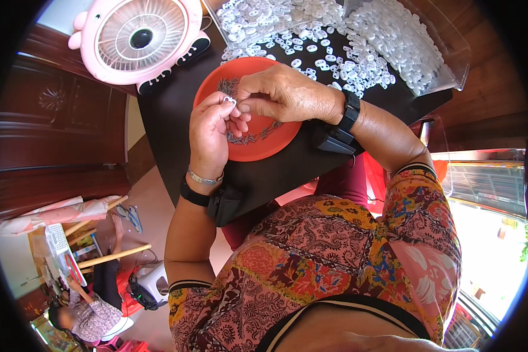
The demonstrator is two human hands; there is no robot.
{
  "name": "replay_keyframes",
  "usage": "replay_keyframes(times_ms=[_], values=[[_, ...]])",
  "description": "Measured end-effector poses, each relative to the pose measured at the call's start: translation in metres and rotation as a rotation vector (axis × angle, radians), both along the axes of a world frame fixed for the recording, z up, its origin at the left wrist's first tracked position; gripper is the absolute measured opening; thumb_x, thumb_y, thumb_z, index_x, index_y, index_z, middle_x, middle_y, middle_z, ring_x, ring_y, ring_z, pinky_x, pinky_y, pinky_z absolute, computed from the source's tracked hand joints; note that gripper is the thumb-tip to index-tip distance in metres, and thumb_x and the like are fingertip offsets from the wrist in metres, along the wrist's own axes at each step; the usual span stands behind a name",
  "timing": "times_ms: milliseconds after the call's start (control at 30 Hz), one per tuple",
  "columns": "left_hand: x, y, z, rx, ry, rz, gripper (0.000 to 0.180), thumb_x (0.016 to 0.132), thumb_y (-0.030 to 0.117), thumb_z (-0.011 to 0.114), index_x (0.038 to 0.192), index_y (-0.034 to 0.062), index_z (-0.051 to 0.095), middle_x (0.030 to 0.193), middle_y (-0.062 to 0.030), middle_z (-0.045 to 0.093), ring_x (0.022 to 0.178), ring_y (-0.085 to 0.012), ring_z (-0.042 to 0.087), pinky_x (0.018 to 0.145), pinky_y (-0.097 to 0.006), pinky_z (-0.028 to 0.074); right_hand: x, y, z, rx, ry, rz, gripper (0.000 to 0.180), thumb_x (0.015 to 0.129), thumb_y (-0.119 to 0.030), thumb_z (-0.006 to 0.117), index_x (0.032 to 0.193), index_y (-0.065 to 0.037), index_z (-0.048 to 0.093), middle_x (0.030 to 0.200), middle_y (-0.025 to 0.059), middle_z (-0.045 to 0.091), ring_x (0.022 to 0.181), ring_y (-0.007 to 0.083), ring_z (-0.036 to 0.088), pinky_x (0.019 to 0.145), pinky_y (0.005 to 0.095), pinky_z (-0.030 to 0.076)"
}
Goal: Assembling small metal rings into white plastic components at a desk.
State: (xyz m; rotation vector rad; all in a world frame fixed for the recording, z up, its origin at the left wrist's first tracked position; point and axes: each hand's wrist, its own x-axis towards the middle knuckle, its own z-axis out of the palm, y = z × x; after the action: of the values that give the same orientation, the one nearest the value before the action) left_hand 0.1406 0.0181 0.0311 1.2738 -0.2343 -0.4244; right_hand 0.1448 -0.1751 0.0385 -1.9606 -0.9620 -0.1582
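Above an orange-red bowl my two hands meet close together. My left hand pinches a small white plastic clip between thumb and forefinger. Close beside it, the thumb and fingertips of my right hand are pressed together; what they hold, if anything, is too small to make out. Grey screws or nails lie scattered in the bowl under my hands. Many flat, clear-white plastic pieces with holes are strewn over the dark table just beyond the bowl.
A pink animal-shaped fan stands at the table's far left. Clear bins heaped with white pieces stand at the far edge. My wrists carry black straps with boxes. At lower left another person sits near wooden poles.
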Motion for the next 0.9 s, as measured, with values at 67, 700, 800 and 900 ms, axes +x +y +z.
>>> replay_keyframes(times_ms=[67, 700, 800, 900], values=[[-0.0002, -0.0003, 0.0003, 0.001, 0.001, 0.002, 0.018, 0.084, 0.017, 0.049, 0.073, 0.004, 0.055, 0.07, -0.0095, 0.062, 0.056, -0.0145, 0.058, 0.052, -0.023, 0.042, 0.0004, 0.0001, -0.0009, 0.005, -0.028, -0.001, 0.007, 0.087, -0.013, 0.059, 0.084, -0.006, 0.058, 0.073, 0.006, 0.066, 0.069, 0.0255, 0.065, 0.062, 0.0339, 0.049], [-0.0009, 0.0005, 0.0012, 0.04, -0.022, -0.021, 0.02, 0.084, 0.02, 0.05, 0.072, 0.0047, 0.053, 0.073, -0.0094, 0.062, 0.057, -0.0137, 0.056, 0.052, -0.022, 0.042, -0.0005, 0.0007, -0.0016, -0.013, 0.0, -0.001, 0.007, 0.086, -0.011, 0.059, 0.083, -0.006, 0.058, 0.072, 0.0072, 0.066, 0.067, 0.0255, 0.064, 0.061, 0.034, 0.049], [-0.0009, 0.0007, 0.0012, 0.041, -0.019, -0.016, 0.02, 0.084, 0.019, 0.049, 0.072, 0.0046, 0.054, 0.072, -0.0092, 0.062, 0.057, -0.0137, 0.056, 0.052, -0.022, 0.042, -0.0008, 0.0002, -0.0003, -0.028, 0.02, 0.001, 0.006, 0.085, -0.009, 0.061, 0.085, -0.005, 0.058, 0.074, 0.007, 0.064, 0.07, 0.0257, 0.064, 0.062, 0.0331, 0.049], [-0.0011, 0.0002, 0.0015, 0.041, -0.011, -0.017, 0.019, 0.084, 0.019, 0.049, 0.072, 0.0044, 0.054, 0.072, -0.009, 0.062, 0.057, -0.0137, 0.056, 0.052, -0.022, 0.041, -0.0012, -0.0005, -0.0005, -0.045, 0.021, -0.001, 0.006, 0.084, -0.007, 0.063, 0.086, -0.003, 0.058, 0.077, 0.0068, 0.062, 0.073, 0.0258, 0.063, 0.064, 0.0323, 0.049]])
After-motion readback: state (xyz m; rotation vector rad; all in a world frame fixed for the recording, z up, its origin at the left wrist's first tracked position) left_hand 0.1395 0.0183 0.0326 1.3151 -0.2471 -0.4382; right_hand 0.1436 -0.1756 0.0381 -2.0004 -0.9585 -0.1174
